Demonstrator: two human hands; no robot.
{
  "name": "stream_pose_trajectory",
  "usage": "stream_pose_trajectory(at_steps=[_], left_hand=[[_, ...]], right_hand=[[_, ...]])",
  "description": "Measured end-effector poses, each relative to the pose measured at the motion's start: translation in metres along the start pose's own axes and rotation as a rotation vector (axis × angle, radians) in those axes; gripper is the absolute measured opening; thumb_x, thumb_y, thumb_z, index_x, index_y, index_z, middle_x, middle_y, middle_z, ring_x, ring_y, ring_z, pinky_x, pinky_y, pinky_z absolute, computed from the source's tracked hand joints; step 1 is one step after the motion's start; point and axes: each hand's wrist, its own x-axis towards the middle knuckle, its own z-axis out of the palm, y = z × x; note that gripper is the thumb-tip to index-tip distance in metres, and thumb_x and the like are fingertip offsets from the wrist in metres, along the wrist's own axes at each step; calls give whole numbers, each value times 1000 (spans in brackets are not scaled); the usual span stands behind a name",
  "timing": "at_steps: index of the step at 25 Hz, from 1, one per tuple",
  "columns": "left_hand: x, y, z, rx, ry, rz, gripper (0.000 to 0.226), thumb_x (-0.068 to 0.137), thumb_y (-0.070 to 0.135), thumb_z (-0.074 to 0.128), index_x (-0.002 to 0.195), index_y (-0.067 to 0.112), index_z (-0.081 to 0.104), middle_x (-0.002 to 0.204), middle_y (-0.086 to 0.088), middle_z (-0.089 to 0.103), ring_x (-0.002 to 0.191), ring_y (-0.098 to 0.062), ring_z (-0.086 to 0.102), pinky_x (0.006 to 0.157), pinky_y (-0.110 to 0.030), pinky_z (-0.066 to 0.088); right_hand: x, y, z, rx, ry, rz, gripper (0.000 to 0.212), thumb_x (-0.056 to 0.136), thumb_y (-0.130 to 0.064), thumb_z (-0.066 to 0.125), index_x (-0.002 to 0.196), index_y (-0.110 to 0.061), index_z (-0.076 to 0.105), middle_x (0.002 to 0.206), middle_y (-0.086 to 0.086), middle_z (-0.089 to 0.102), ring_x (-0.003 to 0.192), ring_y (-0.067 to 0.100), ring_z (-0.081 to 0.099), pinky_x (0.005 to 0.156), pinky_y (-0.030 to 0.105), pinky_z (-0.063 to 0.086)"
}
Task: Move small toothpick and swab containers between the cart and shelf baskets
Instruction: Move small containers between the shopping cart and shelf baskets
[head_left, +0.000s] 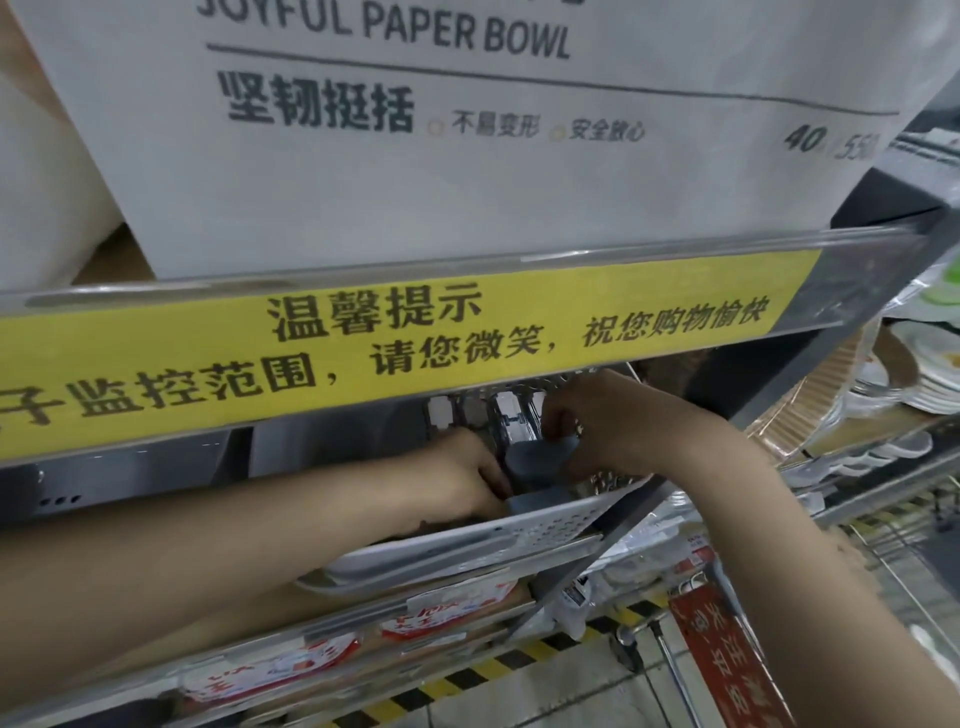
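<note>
A white perforated basket (524, 530) sits tilted on the shelf below the yellow notice strip. Inside it stand several small clear containers with white tops (506, 415) and grey-blue capped ones (537, 462). My right hand (613, 415) reaches into the basket from the right, its fingers curled round a grey-blue capped container. My left hand (457, 473) comes in from the left and lies inside the basket beside that container; its fingertips are hidden behind the basket's contents.
A yellow notice strip (395, 343) on the shelf rail hides the basket's back. A white paper-bowl pack (415, 130) stands above. Plates and bowls (924, 374) fill the right shelves. A cart's metal frame (670, 654) is at lower right, above striped floor tape.
</note>
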Motion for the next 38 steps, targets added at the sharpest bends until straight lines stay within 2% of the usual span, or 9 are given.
stream_pose_trajectory(at_steps=[4, 6, 10, 15, 19, 25, 28, 31, 38], left_hand=[[-4, -2, -3, -265, -14, -198, 6, 77, -1, 72, 82, 1, 68, 59, -5, 65, 52, -13, 60, 47, -20, 47], [-5, -3, -6, -338, -50, -268, 14, 80, -4, 69, 70, 4, 62, 41, -1, 58, 37, -10, 55, 39, -20, 47], [-6, -3, -9, -395, -98, -317, 22, 86, -1, 64, 66, 6, 57, 38, -1, 56, 32, -9, 53, 37, -19, 46], [-5, 2, -2, -416, -140, -312, 17, 85, 1, 64, 68, 3, 63, 46, -5, 60, 38, -13, 56, 40, -19, 47], [1, 4, 4, -402, -147, -340, 19, 91, -1, 54, 73, 2, 60, 46, -5, 59, 36, -12, 55, 37, -17, 46], [7, 4, 7, -439, -185, -373, 13, 96, 3, 49, 94, 3, 62, 68, -7, 61, 50, -13, 56, 44, -21, 47], [7, 8, 9, -340, -169, -366, 20, 96, 3, 48, 79, 4, 59, 59, -4, 59, 44, -11, 55, 43, -19, 46], [7, 10, 8, -319, -179, -368, 19, 95, 4, 48, 79, 5, 57, 69, -7, 57, 58, -16, 54, 54, -25, 46], [4, 12, 1, -290, -205, -365, 17, 96, 3, 45, 86, 3, 59, 75, -10, 60, 63, -20, 56, 59, -29, 48]], right_hand=[[4, 4, 1, -20, 10, -7, 27, 69, -22, 77, 93, -24, 64, 97, -5, 61, 88, 18, 60, 78, 43, 56], [4, 4, 0, -22, 15, -22, 29, 70, -19, 77, 95, -23, 63, 99, -5, 60, 88, 17, 60, 77, 41, 56], [4, 3, 3, -9, -4, -48, 31, 72, -16, 76, 98, -21, 60, 99, -6, 56, 90, 16, 57, 71, 33, 52], [6, -3, 7, -109, -13, -73, 35, 72, -13, 77, 102, -20, 61, 102, -5, 53, 97, 17, 53, 75, 29, 47], [9, -7, 9, -193, -16, -3, 28, 85, -7, 62, 112, -16, 66, 110, 4, 61, 105, 24, 58, 81, 28, 47], [13, -11, 6, -140, -29, 123, 19, 86, -1, 55, 72, -14, 55, 97, 11, 53, 104, 30, 58, 86, 33, 49], [17, -7, 11, -227, 12, 62, 14, 88, -3, 54, 95, -7, 65, 99, 11, 61, 104, 27, 60, 85, 31, 50], [13, -4, 12, -258, 23, 53, 25, 87, 0, 52, 109, -5, 63, 113, 9, 62, 109, 25, 58, 90, 32, 50], [4, -3, 10, -263, 96, 26, 23, 89, 2, 46, 103, -7, 62, 108, 7, 63, 102, 24, 59, 84, 34, 51]])
